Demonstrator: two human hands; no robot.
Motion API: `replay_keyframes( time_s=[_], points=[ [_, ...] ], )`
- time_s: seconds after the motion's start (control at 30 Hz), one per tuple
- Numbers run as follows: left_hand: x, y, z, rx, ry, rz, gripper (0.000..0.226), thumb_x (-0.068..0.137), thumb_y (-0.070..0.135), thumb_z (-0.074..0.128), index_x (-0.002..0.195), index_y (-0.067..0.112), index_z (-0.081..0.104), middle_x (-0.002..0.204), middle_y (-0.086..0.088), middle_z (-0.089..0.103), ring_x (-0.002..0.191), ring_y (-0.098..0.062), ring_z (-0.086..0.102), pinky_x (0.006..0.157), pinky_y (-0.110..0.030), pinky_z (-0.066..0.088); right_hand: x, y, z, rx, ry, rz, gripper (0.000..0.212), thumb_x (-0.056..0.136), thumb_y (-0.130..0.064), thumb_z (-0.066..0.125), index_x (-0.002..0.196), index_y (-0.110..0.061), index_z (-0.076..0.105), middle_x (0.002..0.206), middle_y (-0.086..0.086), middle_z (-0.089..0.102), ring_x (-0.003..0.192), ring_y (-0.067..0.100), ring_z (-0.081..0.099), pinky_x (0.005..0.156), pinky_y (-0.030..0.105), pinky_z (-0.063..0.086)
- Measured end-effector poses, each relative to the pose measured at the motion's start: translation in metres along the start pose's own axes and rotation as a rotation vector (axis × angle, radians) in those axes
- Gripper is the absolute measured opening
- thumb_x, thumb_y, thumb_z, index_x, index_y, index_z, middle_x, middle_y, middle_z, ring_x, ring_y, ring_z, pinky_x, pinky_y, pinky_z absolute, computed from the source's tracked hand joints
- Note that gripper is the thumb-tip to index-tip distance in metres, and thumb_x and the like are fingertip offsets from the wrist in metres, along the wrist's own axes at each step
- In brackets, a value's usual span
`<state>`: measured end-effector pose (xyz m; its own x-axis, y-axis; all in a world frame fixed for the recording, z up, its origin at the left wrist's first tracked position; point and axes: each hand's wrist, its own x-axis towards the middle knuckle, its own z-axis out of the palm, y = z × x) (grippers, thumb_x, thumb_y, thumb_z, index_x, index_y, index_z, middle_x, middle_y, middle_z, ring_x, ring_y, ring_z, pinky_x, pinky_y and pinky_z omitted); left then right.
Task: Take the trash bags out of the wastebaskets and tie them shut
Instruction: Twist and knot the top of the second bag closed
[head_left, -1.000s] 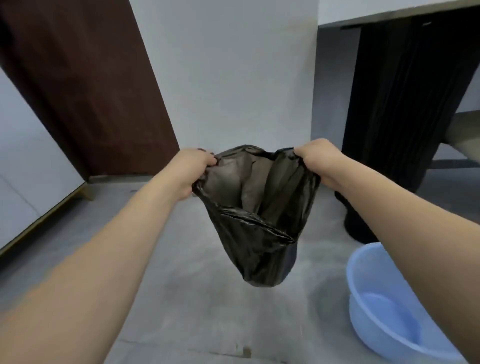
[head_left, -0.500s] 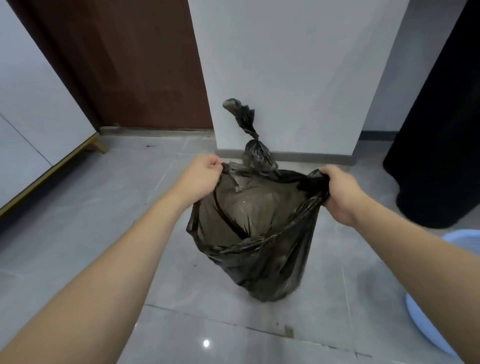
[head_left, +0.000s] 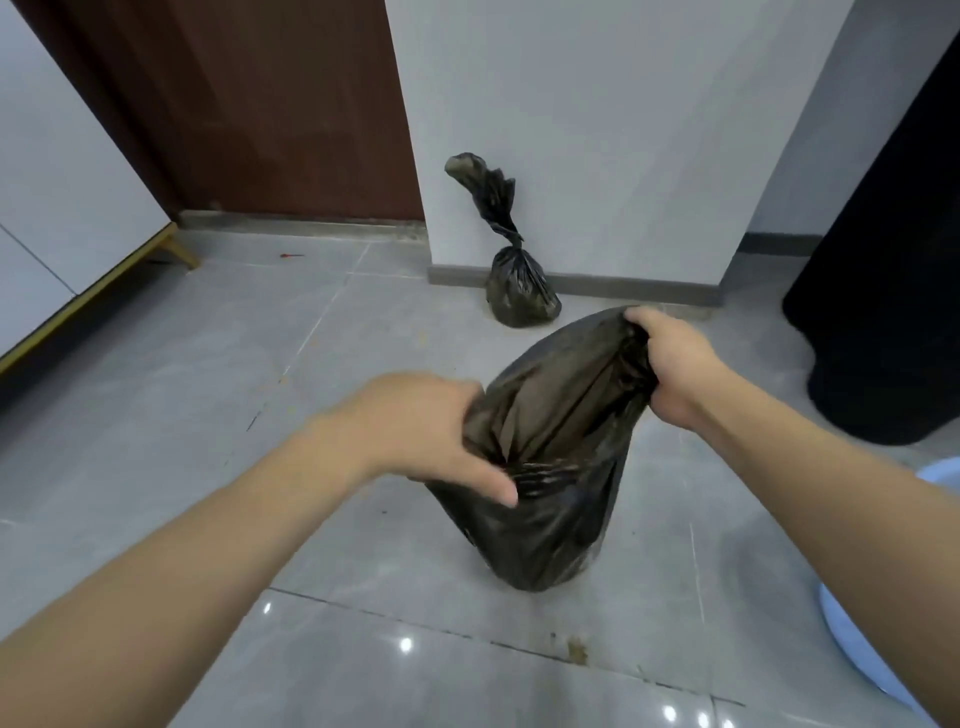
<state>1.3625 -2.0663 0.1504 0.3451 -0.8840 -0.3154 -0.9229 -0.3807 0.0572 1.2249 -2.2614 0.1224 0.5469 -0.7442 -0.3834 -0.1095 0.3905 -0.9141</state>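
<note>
Since half a second ago — left hand (head_left: 431, 441) has dropped from the rim to the bag's neck. Item: black trash bag (head_left: 545, 499), out of its basket, base resting on the grey tiled floor (head_left: 182, 415). Left hand grasps the gathered plastic low down, apparently to close the mouth for tying. Right hand (head_left: 675, 364) clenches the far edge of the rim, holding it high and taut. Second item — tied bag (head_left: 519, 291), upright against the white wall (head_left: 597, 130), set aside as finished.
</note>
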Motion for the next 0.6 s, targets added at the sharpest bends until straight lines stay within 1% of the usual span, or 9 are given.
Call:
replay_keyframes(
  time_s=[0.03,0.13,0.2,0.3,0.37,0.43,0.47,0.53,0.6],
  points=[
    [-0.001,0.012,0.012,0.123,-0.027,0.007,0.065,0.063,0.079,0.065,0.101,0.028,0.054,0.076,0.01,0.054,0.071,-0.018,0.05,0.062,-0.03,0.04,0.0,-0.002,0.003,0.064,0.045,0.044,0.023,0.094,-0.025,0.055,0.077,-0.013,0.063,0.071,0.004,0.066,0.065,0.02,0.063,0.068,0.031,0.051],
    [0.004,0.024,0.033,0.285,0.004,-0.016,0.019,0.086,0.031,0.057,0.1,0.018,0.057,0.093,-0.005,0.064,0.074,-0.027,0.055,0.06,-0.031,0.039,-0.001,0.0,0.008,-0.098,0.023,0.068,0.023,0.093,-0.029,0.052,0.074,-0.017,0.059,0.06,0.0,0.058,0.052,0.016,0.054,0.054,0.025,0.043],
    [0.006,0.013,0.03,0.306,0.022,-0.117,0.018,0.087,0.02,0.05,0.099,0.017,0.062,0.101,-0.009,0.067,0.084,-0.032,0.063,0.064,-0.032,0.043,0.0,-0.003,0.002,-0.185,0.051,-0.001,0.022,0.093,-0.031,0.048,0.076,-0.018,0.052,0.063,-0.001,0.049,0.051,0.014,0.046,0.051,0.026,0.036],
    [0.005,-0.008,0.019,0.261,0.137,-0.211,0.024,0.091,0.019,0.046,0.102,0.013,0.067,0.107,-0.012,0.062,0.098,-0.036,0.061,0.074,-0.035,0.046,0.004,-0.008,-0.018,-0.485,0.037,-0.198,0.043,0.091,-0.057,0.045,0.108,-0.018,0.045,0.094,0.0,0.053,0.081,0.016,0.052,0.076,0.035,0.042],
    [0.005,-0.012,0.012,0.151,0.239,-0.224,0.021,0.088,0.008,0.046,0.095,0.009,0.066,0.105,-0.013,0.056,0.097,-0.037,0.058,0.076,-0.039,0.048,-0.004,-0.009,-0.035,-0.903,-0.179,-0.417,0.067,0.084,-0.07,0.049,0.131,-0.025,0.035,0.112,-0.001,0.056,0.1,0.021,0.054,0.089,0.039,0.043],
    [0.005,-0.011,0.008,-0.018,0.324,-0.269,0.017,0.082,0.0,0.045,0.078,0.012,0.055,0.097,-0.016,0.059,0.093,-0.038,0.058,0.071,-0.038,0.046,-0.012,-0.007,-0.047,-1.294,-0.424,-0.597,0.082,0.076,-0.069,0.062,0.141,-0.033,0.029,0.129,-0.002,0.054,0.114,0.021,0.054,0.096,0.04,0.044],
    [0.006,-0.01,0.008,-0.076,0.357,-0.294,0.019,0.079,-0.002,0.044,0.073,0.015,0.049,0.093,-0.017,0.06,0.09,-0.038,0.058,0.067,-0.036,0.042,-0.011,-0.008,-0.051,-1.455,-0.469,-0.668,0.078,0.077,-0.062,0.066,0.141,-0.032,0.035,0.132,-0.003,0.054,0.118,0.02,0.053,0.097,0.038,0.044],
    [0.005,-0.009,0.01,-0.124,0.395,-0.367,0.02,0.075,-0.002,0.044,0.072,0.017,0.05,0.084,-0.013,0.059,0.086,-0.037,0.057,0.063,-0.033,0.038,-0.003,-0.01,-0.058,-1.579,-0.442,-0.762,0.041,0.085,-0.043,0.067,0.12,-0.022,0.059,0.112,-0.001,0.062,0.108,0.022,0.059,0.084,0.033,0.045],
    [0.0,-0.01,0.015,-0.089,0.375,-0.383,0.017,0.075,0.003,0.045,0.074,0.016,0.055,0.082,-0.01,0.061,0.081,-0.035,0.056,0.061,-0.032,0.038,0.002,-0.011,-0.065,-1.305,-0.394,-0.665,0.019,0.089,-0.03,0.066,0.092,-0.012,0.067,0.084,0.004,0.064,0.084,0.018,0.063,0.068,0.03,0.045]
  ],
)
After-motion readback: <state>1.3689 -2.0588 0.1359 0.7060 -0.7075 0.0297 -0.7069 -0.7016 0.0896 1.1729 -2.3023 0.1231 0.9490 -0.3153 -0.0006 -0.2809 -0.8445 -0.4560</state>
